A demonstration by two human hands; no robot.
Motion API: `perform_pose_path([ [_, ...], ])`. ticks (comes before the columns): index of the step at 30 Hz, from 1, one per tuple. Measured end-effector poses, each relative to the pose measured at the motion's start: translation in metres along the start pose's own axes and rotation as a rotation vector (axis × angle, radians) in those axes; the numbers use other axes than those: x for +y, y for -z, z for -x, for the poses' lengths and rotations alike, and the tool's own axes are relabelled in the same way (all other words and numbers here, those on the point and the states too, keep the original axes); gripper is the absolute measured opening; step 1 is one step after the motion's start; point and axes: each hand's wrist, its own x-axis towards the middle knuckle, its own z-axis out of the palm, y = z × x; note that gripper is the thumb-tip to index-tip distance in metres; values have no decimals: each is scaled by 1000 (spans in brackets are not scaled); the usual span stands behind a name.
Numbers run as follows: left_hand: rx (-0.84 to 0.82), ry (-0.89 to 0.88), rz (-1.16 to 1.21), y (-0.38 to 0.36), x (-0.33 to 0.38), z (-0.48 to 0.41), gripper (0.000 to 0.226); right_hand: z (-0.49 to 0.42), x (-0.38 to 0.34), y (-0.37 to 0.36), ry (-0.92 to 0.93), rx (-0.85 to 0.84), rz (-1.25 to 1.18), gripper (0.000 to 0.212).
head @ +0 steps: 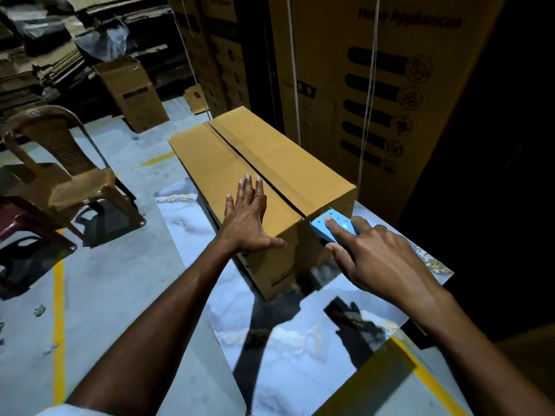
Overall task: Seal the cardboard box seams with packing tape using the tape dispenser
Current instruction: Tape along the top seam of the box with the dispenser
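Head view: a long cardboard box (264, 163) is laid lengthwise on a marble-patterned table (300, 340), its top flaps folded shut with the centre seam (255, 168) seen as a dark open line running away from the camera; no tape can be made out on the seam. The left hand (247, 219) is pressed flat on the box's left top flap at the near end, fingers spread and extended, thumb hooked over the near top edge; nothing is gripped by it. The right hand (372, 253) is placed at the box's near right corner, closed around a blue tape dispenser (332, 225), index finger stretched along the dispenser's top, thumb underneath. The dispenser is held against the box's near end face, just below the near end of the seam; whether tape is touching the cardboard cannot be told, as the contact point is hidden by the dispenser body. Both forearms are bare. Left of the box, on the floor, a brown plastic chair (63, 172) is seen, with a dark red one (27, 235) partly in frame beside it. Behind the box to the left, a smaller upright carton (132, 94) and stacks of flattened cardboard (39, 55) are seen. Behind the box to the right, tall printed cartons (369, 85) are stacked, strapped with white cord. Yellow floor lines (58, 310) are visible left of the table.
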Motion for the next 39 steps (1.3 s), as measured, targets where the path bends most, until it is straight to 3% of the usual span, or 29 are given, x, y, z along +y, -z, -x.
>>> perform_pose_path([
  [12, -10, -10, -9, -3, -2, -4, 150, 15, -6, 6, 1, 14, 32, 59],
  [21, 7, -60, -86, -3, -3, -5, 146, 5, -9, -42, 13, -104, -17, 57],
  [26, 97, -322, -400, -1, 19, -8, 135, -4, -13, -56, 28, -110, -26, 55],
  [28, 36, -419, -325, -2, 33, -9, 116, -6, -14, -57, 24, -109, -33, 56],
  [32, -17, -275, 175, -9, 42, -10, 87, -4, -19, -58, -10, -106, -80, 57],
  [35, 52, -160, 69, -21, 46, -11, 78, 1, -20, -59, -23, -107, -125, 58],
  [39, 91, -152, -89, -29, 51, -12, 88, 7, -18, -72, -49, -54, -147, 58],
])
